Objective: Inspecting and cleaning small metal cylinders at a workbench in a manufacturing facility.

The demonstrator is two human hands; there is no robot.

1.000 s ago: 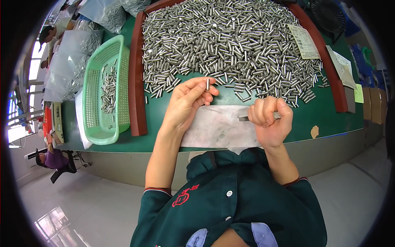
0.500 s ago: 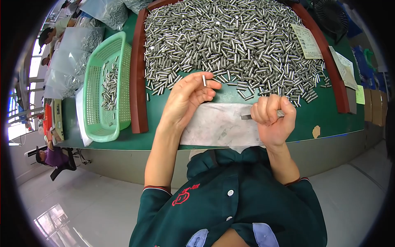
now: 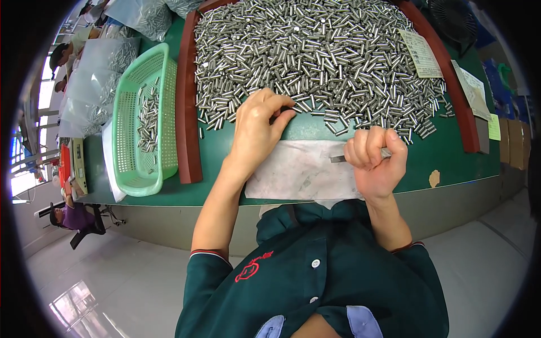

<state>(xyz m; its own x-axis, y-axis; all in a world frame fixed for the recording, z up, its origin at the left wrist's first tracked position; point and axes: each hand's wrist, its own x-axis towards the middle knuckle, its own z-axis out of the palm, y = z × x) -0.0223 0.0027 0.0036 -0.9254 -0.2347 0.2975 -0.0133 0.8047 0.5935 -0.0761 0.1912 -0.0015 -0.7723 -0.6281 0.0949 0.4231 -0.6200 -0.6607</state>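
Note:
A wide heap of short shiny metal pins (image 3: 315,56) covers the table in front of me. At the heap's near edge my left hand (image 3: 260,121) is palm down, with thumb and forefinger closed on a metal pin (image 3: 295,109) at their tips; its other fingers are mostly hidden. My right hand (image 3: 376,160) makes a fist around a flat grey metal tool (image 3: 337,159), whose end sticks out to the left; the rest is hidden in the palm. Under and between the hands lies a stained whitish cloth (image 3: 298,174).
Red-brown rails (image 3: 188,112) border the heap left and right. A green plastic basket (image 3: 166,141) with some pins stands left, beyond it clear bags of pins (image 3: 96,73). Paper slips (image 3: 421,53) lie at right, near a black fan (image 3: 453,25). A person (image 3: 73,215) sits far left.
My left hand has turned from palm up, showing a pin at its fingertips, to palm down at the heap's edge. The right hand and its tool have barely moved.

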